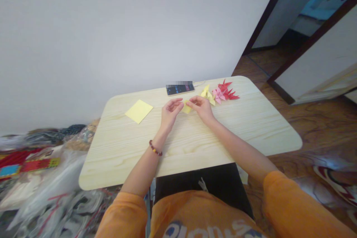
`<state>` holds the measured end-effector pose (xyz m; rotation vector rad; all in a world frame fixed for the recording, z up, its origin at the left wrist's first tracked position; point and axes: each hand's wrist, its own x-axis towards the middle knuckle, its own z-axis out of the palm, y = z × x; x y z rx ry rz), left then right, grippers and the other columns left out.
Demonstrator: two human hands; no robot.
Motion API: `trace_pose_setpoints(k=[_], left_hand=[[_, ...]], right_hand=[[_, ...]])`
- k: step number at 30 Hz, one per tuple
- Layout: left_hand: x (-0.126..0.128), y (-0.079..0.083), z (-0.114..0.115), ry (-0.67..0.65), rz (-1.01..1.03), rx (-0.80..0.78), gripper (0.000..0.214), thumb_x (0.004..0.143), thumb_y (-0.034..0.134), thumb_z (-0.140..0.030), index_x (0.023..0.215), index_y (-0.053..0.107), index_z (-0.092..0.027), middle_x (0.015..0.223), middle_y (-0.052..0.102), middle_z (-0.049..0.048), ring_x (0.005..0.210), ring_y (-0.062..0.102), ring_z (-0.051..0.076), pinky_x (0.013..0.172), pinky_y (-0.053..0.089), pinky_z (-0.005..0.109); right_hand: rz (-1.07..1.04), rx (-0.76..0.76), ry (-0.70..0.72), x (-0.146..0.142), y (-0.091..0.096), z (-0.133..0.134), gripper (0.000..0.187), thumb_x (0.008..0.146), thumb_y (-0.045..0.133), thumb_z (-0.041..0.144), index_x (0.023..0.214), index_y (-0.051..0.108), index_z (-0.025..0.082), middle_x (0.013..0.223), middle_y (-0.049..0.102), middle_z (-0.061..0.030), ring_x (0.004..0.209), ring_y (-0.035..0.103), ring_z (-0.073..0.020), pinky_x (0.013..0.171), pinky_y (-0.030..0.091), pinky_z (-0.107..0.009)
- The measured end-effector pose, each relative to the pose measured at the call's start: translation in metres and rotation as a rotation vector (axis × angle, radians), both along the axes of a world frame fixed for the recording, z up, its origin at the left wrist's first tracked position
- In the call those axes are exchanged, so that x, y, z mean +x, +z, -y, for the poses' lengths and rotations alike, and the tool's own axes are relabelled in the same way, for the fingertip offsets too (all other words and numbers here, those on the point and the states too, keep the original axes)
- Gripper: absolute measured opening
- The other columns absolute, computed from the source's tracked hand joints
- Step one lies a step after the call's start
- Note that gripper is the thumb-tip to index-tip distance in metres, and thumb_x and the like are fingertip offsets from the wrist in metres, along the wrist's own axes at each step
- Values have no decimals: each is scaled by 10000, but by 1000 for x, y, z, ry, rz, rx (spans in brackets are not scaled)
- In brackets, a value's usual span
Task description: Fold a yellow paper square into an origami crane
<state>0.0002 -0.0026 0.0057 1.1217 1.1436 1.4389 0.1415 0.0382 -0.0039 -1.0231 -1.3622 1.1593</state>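
Note:
Between my two hands is a small folded piece of yellow paper [187, 109], just above or on the table. My left hand [171, 111] pinches its left edge with thumb and fingers. On the other side, my right hand [201, 106] grips the upper right part, its fingers covering some of the folds. A flat square of yellow paper [139, 111] lies to the left of my left hand. Just beyond my right hand sit folded paper flowers: yellow ones [208, 95], a pink one [219, 95] and red ones [229, 93].
A phone [180, 89] with a cable lies at the table's back edge by the wall. The pale wooden table [125, 156] has rounded corners. Plastic bags and bundled goods [55, 178] are heaped at the left. A doorway and wooden floor [290, 130] are at the right.

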Motion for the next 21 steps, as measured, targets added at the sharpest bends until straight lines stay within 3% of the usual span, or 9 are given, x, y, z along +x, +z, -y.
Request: trace_pose_setpoints(k=[4,11,18,21], left_hand=[[2,1,2,49,-65,22,403,558,813,-304,907,672,-159,824,699,54,734,644,146,732,508,279],[-5,2,0,82,-75,-43,326,555,812,-342,783,708,-133,790,718,81,703,660,174,723,522,309],[-19,7,-1,-83,-64,-57,440,619,770,-350,1003,698,-146,810,725,78,741,663,169,775,537,325],[-19,6,-1,-78,-88,-44,466,628,758,-330,1050,679,-151,806,721,70,746,661,163,767,537,312]], right_hand=[[-97,-98,29,-1,3,2,401,511,783,496,641,591,169,647,613,3,607,540,-112,627,447,-266],[-155,-239,111,2,5,-3,384,442,828,430,618,625,157,621,645,1,570,542,-101,560,418,-237],[-198,-281,197,10,1,-12,373,485,813,450,666,682,152,664,680,-23,601,582,-112,572,448,-233],[-138,-243,185,9,2,-10,374,521,789,467,689,699,145,691,695,-44,619,598,-127,555,449,-234]])
